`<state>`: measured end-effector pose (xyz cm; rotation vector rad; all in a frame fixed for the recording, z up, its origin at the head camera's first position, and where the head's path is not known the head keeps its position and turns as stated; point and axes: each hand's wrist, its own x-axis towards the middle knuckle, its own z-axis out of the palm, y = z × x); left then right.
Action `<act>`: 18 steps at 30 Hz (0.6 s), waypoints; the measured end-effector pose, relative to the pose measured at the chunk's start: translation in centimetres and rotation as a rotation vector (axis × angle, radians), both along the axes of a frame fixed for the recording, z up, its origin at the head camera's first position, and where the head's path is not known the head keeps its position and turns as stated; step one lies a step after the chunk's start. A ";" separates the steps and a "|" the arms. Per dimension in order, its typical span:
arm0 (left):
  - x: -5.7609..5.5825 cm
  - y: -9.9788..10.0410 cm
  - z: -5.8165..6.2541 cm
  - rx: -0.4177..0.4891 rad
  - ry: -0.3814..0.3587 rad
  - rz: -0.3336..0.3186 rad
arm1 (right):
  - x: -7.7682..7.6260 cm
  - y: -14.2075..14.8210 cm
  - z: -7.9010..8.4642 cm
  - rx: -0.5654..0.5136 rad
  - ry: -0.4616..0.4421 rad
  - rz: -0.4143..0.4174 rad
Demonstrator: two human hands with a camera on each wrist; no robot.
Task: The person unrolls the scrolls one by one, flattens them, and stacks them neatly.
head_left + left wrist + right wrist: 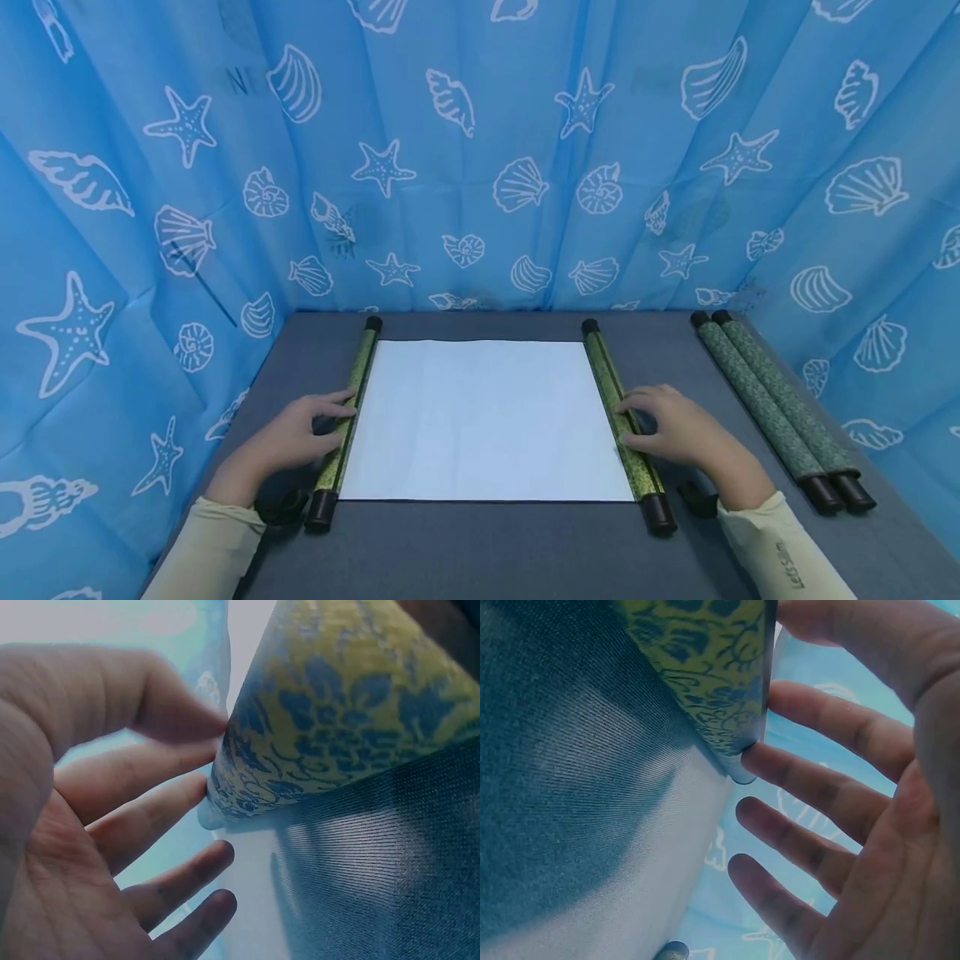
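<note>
A white scroll sheet (483,421) lies spread on the grey table between two rolled ends. My left hand (303,433) touches the outer side of the left yellow-green patterned scroll roll (365,362) with thumb and fingertips. In the left wrist view, the two lower fingers (196,877) stand off the roll. On the other side, my right hand (675,425) touches the right scroll roll (606,367) from outside. The right wrist view shows its fingers (829,727) spread, with the upper fingertips at the patterned roll. Dark knobs cap both rolls.
Two closed green patterned scrolls (761,400) with dark ends lie side by side along the table's right edge. The grey cloth-covered table (480,550) meets a blue curtain (465,125) printed with shells and starfish behind and at both sides.
</note>
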<state>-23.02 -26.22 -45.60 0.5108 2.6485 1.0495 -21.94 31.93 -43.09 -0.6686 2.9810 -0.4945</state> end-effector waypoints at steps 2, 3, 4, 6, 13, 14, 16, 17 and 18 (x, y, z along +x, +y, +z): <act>0.0 0.0 0.1 -0.017 0.022 0.001 | 0.0 0.1 0.1 0.003 0.010 -0.002; 0.1 0.0 0.2 -0.025 0.033 0.004 | 0.0 0.1 0.1 0.003 0.011 -0.006; 0.1 0.0 0.2 -0.035 0.044 0.004 | 0.0 0.1 0.1 0.000 0.009 -0.011; 0.1 0.0 0.2 -0.053 0.067 0.011 | 0.0 0.1 0.1 -0.004 -0.004 -0.021; 0.2 -0.8 0.0 -0.055 0.066 0.050 | 0.1 0.0 -0.1 -0.042 -0.034 -0.021; 0.2 -0.9 -0.1 -0.053 0.067 0.049 | 0.1 0.0 -0.1 -0.050 -0.036 -0.014; 0.3 -1.1 -0.1 -0.049 0.068 0.042 | 0.1 0.1 -0.1 -0.062 -0.041 0.007; 0.3 -1.2 -0.1 -0.045 0.065 0.045 | 0.1 0.1 -0.1 -0.067 -0.044 0.014; 0.3 -1.3 -0.1 -0.041 0.064 0.041 | 0.1 0.2 -0.1 -0.072 -0.048 0.015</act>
